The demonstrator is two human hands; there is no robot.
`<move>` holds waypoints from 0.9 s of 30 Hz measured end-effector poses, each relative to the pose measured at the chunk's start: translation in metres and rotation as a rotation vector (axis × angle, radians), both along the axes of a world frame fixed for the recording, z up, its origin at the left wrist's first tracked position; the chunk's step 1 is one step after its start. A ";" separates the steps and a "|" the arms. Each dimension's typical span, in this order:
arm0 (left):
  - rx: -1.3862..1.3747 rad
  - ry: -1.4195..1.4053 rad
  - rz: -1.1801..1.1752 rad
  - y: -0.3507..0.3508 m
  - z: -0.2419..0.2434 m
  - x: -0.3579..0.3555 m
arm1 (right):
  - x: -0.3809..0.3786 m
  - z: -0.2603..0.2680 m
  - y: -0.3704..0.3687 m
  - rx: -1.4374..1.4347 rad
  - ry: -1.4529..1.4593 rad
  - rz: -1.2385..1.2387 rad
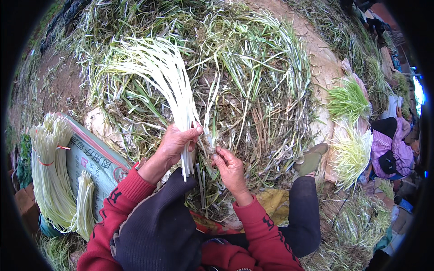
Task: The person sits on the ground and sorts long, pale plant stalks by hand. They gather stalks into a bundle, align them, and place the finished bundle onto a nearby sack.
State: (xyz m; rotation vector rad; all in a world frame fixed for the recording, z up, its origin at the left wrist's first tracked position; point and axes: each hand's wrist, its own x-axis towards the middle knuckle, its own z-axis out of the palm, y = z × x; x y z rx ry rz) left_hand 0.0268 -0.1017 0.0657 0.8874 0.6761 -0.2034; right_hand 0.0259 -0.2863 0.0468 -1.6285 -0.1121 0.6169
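Observation:
My left hand [174, 144] grips a bunch of long, pale blanched chives [179, 95]. Their leaf ends fan out up and to the left, and the cut white ends hang below my fist. Just to the right, my right hand [233, 172] pinches with thumb and fingertips near the base of a separate leafy stalk [212, 135]. Dry, brownish sheath matter clings around that base. My fingers partly hide the stalk's lower end.
Loose leaf waste [264, 84] covers the ground ahead. On a printed woven sack [101, 169] at left lie chive bundles [54, 169], the larger red-banded. Cut chives [351, 152] lie at right, near another person [391, 145]. My shoe [310, 159] rests on the litter's edge.

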 end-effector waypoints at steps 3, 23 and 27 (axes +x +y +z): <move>0.009 0.020 0.008 -0.005 0.001 0.000 | 0.000 -0.001 -0.001 0.022 0.018 0.050; 0.326 -0.151 0.348 0.047 0.023 -0.008 | 0.000 -0.044 -0.017 -0.865 -0.667 0.858; 0.399 -0.308 0.498 0.106 0.060 0.007 | -0.044 -0.060 -0.064 -0.918 -0.583 0.988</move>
